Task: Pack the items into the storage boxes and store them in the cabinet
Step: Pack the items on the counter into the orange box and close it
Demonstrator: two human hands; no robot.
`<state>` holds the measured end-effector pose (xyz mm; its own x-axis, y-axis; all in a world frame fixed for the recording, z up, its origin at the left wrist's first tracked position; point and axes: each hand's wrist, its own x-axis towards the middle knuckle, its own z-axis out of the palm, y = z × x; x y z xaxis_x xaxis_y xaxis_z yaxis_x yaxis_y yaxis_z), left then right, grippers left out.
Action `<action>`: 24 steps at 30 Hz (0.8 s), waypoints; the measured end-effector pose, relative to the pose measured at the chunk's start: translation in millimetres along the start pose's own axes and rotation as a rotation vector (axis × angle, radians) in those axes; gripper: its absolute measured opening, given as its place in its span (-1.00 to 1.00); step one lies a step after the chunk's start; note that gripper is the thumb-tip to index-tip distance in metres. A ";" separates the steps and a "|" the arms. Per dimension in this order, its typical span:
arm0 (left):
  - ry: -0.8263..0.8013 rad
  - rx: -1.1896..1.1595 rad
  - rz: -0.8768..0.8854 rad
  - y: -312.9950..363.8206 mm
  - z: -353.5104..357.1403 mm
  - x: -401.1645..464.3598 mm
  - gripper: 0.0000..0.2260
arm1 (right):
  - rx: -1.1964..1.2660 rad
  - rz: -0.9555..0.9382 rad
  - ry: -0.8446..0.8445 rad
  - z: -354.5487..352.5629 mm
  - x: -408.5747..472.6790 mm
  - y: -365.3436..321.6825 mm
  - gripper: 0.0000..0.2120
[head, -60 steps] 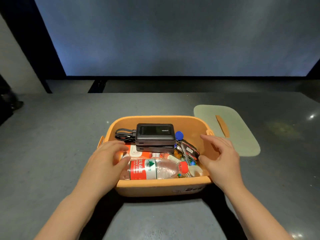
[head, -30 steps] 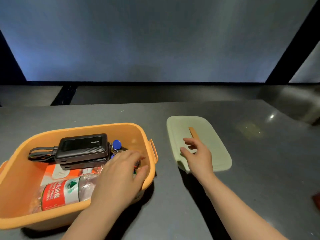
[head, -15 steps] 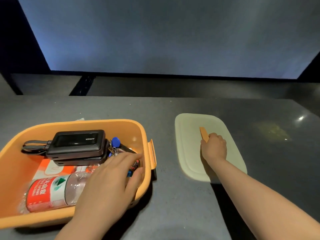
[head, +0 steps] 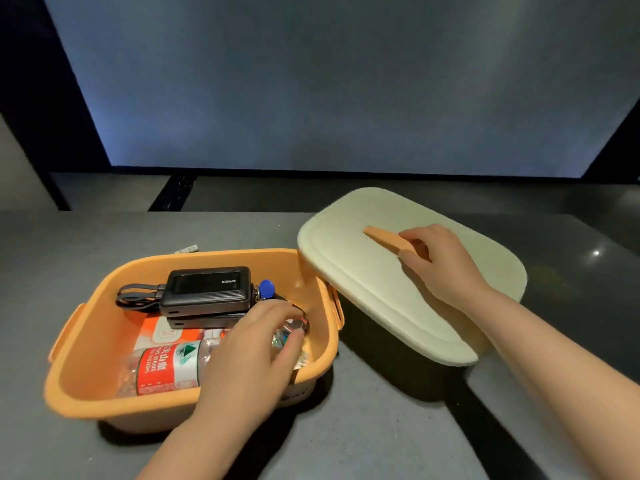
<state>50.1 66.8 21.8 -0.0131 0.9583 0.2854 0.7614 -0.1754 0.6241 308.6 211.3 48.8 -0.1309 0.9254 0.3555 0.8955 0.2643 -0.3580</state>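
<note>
We see the orange storage box (head: 86, 358) standing open on the left half of a dark grey surface (head: 381, 427), its side handles projecting at left and right. Inside it lie a black power bank (head: 207, 287) marked "ANKER", stacked on a second dark unit with a looped black cable (head: 135, 297) at its left end; a blue key fob (head: 266, 289) just beside the power bank; an orange-and-white packet (head: 162, 336) beneath them; and a clear water bottle (head: 166, 367) lying on its side along the near wall, its red label bearing white Chinese characters and a green mountain emblem. The pale green lid (head: 363, 282) is held off the surface, tilted, just right of the box, its near-left edge overlapping the box's right rim and casting a shadow below. Our right hand (head: 443, 265) has fingers curled round the lid's orange handle (head: 384, 239), the forearm running to the lower right corner. Our left hand (head: 256, 355) reaches into the box from the near side, palm down, fingers bent over the bottle's neck end; whether it actually grips anything there we cannot tell. A small white object (head: 187, 249) lies on the surface behind the box. Beyond the surface a large, pale blue-grey panel (head: 346, 81) fills the wall, framed by dark borders.
</note>
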 end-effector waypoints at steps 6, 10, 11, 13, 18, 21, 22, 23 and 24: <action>0.318 -0.049 0.070 -14.8 -57.4 -18.4 -0.83 | 0.101 -0.274 -0.064 5.9 -8.4 -100.9 -0.71; 0.404 0.029 0.030 -36.9 -89.5 -24.0 -0.82 | 0.165 -0.399 -0.203 44.4 -24.6 -157.8 -0.70; 0.388 0.041 0.001 -45.2 -93.9 -25.9 -0.82 | 0.178 -0.418 -0.231 55.0 -29.2 -169.7 -0.71; 0.340 0.074 -0.054 -62.3 -98.7 -29.6 -0.81 | 0.193 -0.435 -0.267 73.5 -37.2 -189.9 -0.71; 0.198 0.169 -0.145 -92.1 -94.6 -35.4 -0.77 | 0.178 -0.442 -0.275 97.6 -45.6 -211.3 -0.71; 0.174 0.160 -0.135 -97.5 -89.5 -32.7 -0.77 | 0.145 -0.404 -0.271 97.4 -43.6 -204.3 -0.70; 0.166 0.163 -0.126 -97.4 -87.3 -30.3 -0.77 | 0.133 -0.395 -0.281 97.0 -42.5 -201.0 -0.70; 0.155 0.177 -0.118 -96.7 -84.8 -28.1 -0.77 | 0.129 -0.388 -0.294 97.0 -41.8 -198.4 -0.71; 0.145 0.195 -0.112 -96.1 -82.0 -25.6 -0.76 | 0.132 -0.385 -0.302 97.8 -41.8 -196.8 -0.71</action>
<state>-75.8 40.6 14.1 -0.1859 0.9246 0.3325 0.8603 -0.0104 0.5097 96.2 147.2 20.0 -0.5754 0.7864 0.2246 0.6992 0.6155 -0.3636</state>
